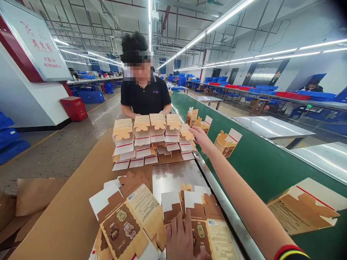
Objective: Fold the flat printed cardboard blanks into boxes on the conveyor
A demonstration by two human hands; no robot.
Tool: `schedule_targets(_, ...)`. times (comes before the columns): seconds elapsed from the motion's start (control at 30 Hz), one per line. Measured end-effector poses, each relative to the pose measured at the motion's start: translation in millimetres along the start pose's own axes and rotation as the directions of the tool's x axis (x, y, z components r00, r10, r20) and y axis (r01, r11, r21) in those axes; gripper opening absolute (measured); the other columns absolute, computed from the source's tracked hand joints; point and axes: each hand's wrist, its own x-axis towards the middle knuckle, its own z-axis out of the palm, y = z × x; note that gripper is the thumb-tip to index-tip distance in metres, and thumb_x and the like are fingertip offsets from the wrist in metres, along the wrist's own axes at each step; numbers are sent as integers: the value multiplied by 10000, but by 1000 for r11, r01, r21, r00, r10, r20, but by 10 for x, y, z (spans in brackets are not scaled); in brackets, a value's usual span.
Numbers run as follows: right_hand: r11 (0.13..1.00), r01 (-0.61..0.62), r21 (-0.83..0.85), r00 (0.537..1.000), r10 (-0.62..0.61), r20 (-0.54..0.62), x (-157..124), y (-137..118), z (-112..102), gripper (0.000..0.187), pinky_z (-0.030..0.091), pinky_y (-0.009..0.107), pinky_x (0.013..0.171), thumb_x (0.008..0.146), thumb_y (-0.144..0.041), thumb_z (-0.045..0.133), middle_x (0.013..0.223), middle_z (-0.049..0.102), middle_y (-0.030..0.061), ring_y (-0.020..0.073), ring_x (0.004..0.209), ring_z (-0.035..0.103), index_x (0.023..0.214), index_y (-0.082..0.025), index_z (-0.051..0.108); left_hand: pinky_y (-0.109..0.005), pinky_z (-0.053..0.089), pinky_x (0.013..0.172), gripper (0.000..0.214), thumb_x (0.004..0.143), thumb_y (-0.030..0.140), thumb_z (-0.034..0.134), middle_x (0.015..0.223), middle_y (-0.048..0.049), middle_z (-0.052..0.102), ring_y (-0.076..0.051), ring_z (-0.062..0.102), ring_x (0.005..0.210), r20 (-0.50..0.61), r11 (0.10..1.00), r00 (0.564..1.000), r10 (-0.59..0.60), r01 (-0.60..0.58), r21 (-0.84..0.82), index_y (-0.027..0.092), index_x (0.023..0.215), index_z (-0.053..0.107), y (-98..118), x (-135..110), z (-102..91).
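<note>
Head view shows a long green belt [271, 169] running down the right side, with a brown table [70, 202] beside it on the left. A silver rail [217, 195] lies between the two. A co-worker [145, 95] in a black shirt stands at the far end of the table, behind a big pile of boxes [151, 139] that are folded up and stacked in rows.

Three boxes ride on the belt. One big box [306, 209] lies on its side close to the camera. A second box [227, 141] stands further up, and more small boxes [199, 121] sit near the co-worker.

Close to the person, flat boxes [127, 224] lie spread on the table, not yet folded. They are brown and white with little pictures on them.

The right hand [200, 139] is stretched far out, over the rail and next to the pile. Its fingers are spread and it holds nothing. The nearest thing is the end box [187, 141] of the pile, just beside the fingertips. The left hand [180, 234] lies flat on a flat box [200, 227], pressing down, fingers together, not gripping.

To do this well, the right hand should probably take only the end box, by its sides, so the flaps do not bend and the row next to it does not fall. The left hand would do best pinning the flat ones so that they do not slide.
</note>
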Motion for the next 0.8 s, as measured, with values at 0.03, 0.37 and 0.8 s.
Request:
schedule_targets(0.03, 1000, 0, -10, 1000, 0, -7, -132, 49, -87, 339, 430, 518, 1034, 942, -353, 599, 1348, 565, 99, 271, 1222, 547, 1238, -188, 578, -542, 439, 1002, 822, 556, 245, 812, 1305, -198, 644, -421, 579, 1173, 45, 1000, 999, -6, 7, -25, 153, 1339, 578, 33, 36, 3)
schedule_targets(0.37, 949, -69, -306, 997, 79, 21, -1838, 1051, -648, 643, 303, 525, 1132, 782, -541, 578, 1431, 502, 165, 335, 1351, 428, 1300, -167, 509, -526, 201, 1157, 777, 612, 100, 566, 1503, -206, 442, -392, 331, 1413, 123, 883, 991, -49, 101, -458, 43, 1385, 503, 177, 3, -44)
schedule_targets(0.8, 964, -200, 176, 971, 219, -92, -2273, 1286, -608, 687, 431, 551, 1049, 759, -546, 709, 1298, 645, 197, 392, 1243, 573, 1291, -150, 532, -404, 523, 949, 521, 777, 458, 625, 1222, -198, 692, -299, 665, 1113, 241, 333, 964, -112, 265, -905, 117, 1167, 565, 209, 59, -552)
